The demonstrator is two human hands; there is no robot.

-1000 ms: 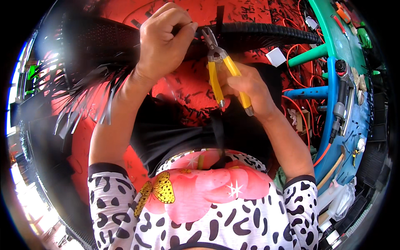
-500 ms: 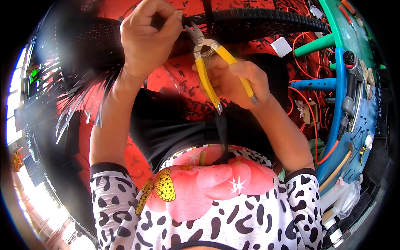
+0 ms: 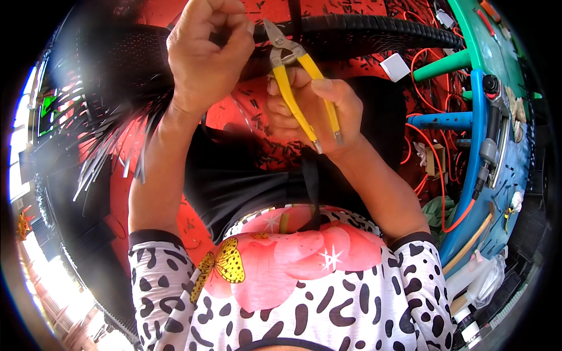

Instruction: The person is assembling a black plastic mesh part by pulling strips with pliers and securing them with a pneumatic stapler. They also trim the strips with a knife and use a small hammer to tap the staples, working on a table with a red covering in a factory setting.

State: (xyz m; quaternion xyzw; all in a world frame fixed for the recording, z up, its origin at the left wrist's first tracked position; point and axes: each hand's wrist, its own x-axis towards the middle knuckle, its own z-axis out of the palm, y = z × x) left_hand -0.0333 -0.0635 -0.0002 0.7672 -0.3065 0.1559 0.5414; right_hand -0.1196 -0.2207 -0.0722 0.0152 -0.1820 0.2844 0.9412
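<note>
My right hand (image 3: 313, 108) grips yellow-handled cutting pliers (image 3: 295, 73), jaws pointing up-left toward the black woven rim (image 3: 374, 32). My left hand (image 3: 205, 55) is raised beside the plier jaws, fingers pinched shut on a thin black strand of the woven piece (image 3: 117, 58). Loose black strips (image 3: 111, 146) fan out from that woven piece at the left. Plier jaws and left fingertips nearly touch.
A red floor (image 3: 246, 111) littered with small black cuttings lies below. A blue and green stool frame (image 3: 468, 120), orange cord (image 3: 462, 216) and a white square tag (image 3: 395, 67) stand at the right. Bottles (image 3: 474, 286) sit at the lower right.
Both hands have shifted slightly right in the picture and appear larger. The pliers now stand more upright, jaws close to my left fingertips.
</note>
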